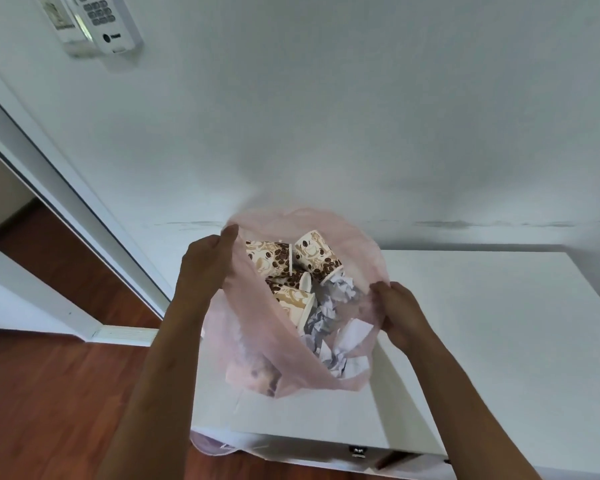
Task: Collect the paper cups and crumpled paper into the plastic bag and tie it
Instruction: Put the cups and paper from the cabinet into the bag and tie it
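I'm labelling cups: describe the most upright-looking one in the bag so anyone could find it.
Find the pink bag held open over the white table. Inside, at the far right, lies the cup, just above the crumpled paper. Unlike its neighbours, its base points away and its whole printed side shows.

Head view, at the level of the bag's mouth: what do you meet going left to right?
Wood floor → left hand → paper cups → crumpled paper → right hand → white table.
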